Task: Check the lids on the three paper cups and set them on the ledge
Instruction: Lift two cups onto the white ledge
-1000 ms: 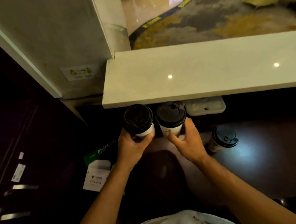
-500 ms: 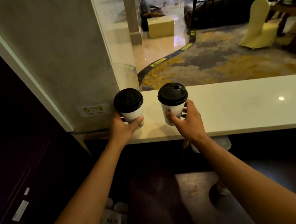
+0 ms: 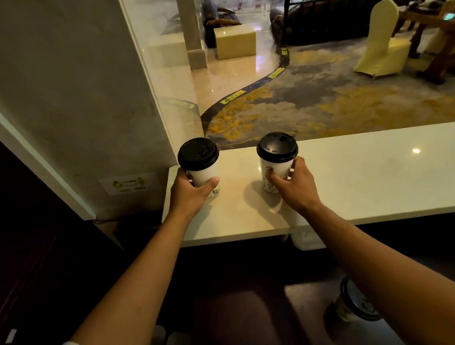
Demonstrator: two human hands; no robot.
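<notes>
Paper cups (image 3: 203,175) (image 3: 276,171) clamped in both hands (image 3: 189,195) (image 3: 296,187), seemingly resting on smooth ledge (image 3: 369,178)

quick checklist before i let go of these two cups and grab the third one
1. Left cup upright in the left hand, over the ledge: ok.
2. Right cup upright in the right hand: ok.
3. Both bases flat on the ledge: cannot tell, the hands hide them.
4. Black lids seated all round: far rims hidden, cannot tell.
5. Cups apart, not touching: ok.
6. Third cup on the ledge: not ok, it stands on the lower surface under the right forearm.
</notes>
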